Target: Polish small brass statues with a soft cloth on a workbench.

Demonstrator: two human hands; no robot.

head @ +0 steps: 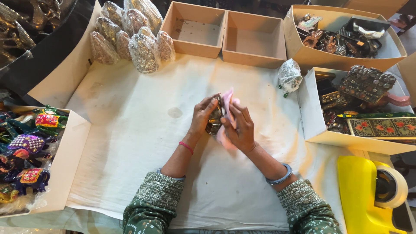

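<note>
Left hand (203, 116), right hand (239, 128) grip shiny metallic figurine (214, 120) — soft pink cloth (227, 104) against it.

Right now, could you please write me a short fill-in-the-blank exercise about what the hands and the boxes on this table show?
1. Both hands, the left hand and the right hand, hold a small dark metallic ornament and a sheet of ____ tissue paper.
2. The two square brown cardboard boxes at the far edge are ____.
3. The tape dispenser at the near right is ____.

Missing words: pink; empty; yellow
</note>
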